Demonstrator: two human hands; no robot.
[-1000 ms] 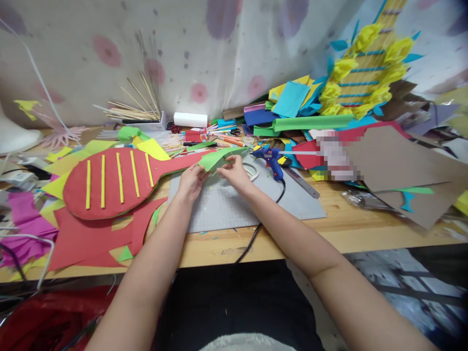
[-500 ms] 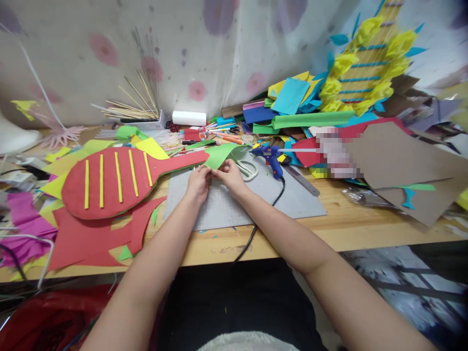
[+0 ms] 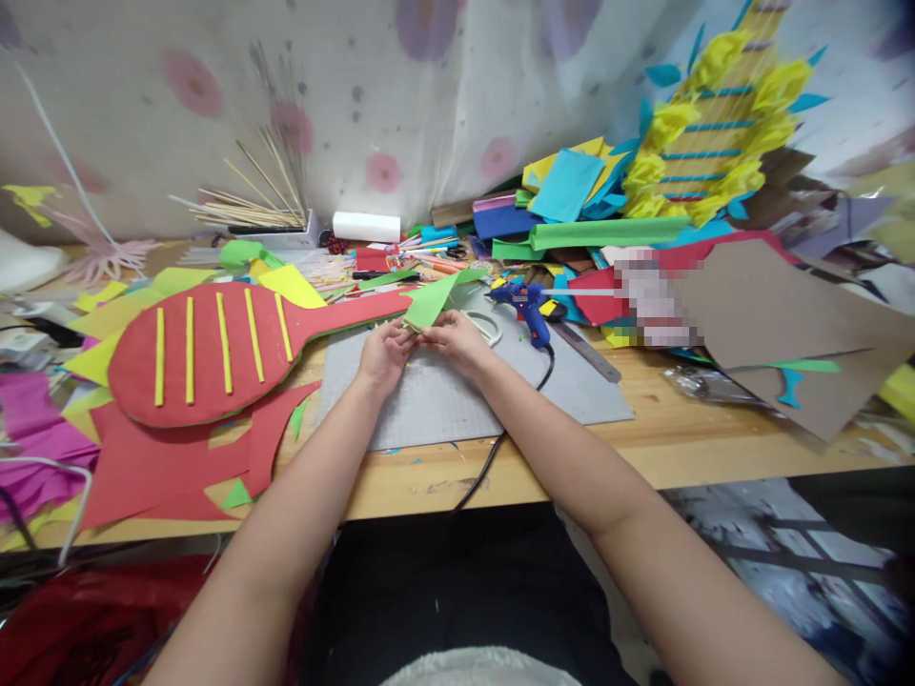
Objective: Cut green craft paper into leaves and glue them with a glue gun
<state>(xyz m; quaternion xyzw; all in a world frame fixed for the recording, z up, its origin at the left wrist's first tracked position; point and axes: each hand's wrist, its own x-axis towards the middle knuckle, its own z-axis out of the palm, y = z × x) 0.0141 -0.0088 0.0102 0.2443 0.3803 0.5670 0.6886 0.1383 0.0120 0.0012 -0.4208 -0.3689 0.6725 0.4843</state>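
A green paper piece point(image 3: 433, 299) is pinched at its near end by both hands over the grey cutting mat point(image 3: 457, 400). My left hand point(image 3: 384, 353) grips its lower left corner, fingers closed. My right hand point(image 3: 457, 340) holds the lower right edge, fingers closed too. The two hands nearly touch. Just left lies a red racket-shaped cutout point(image 3: 214, 351) with several yellow strips, its handle reaching to my left hand.
A blue glue gun point(image 3: 529, 307) with a black cord lies behind my right hand, beside white-handled scissors point(image 3: 487, 326) and a metal ruler point(image 3: 586, 351). Coloured paper piles point(image 3: 572, 200), brown cardboard point(image 3: 772, 314), wooden sticks point(image 3: 257, 205) and red offcuts point(image 3: 164, 467) crowd the wooden table point(image 3: 686, 429).
My hands have drawn closer together on the green paper, which now stands more folded and upright. The view shifted slightly to the right.
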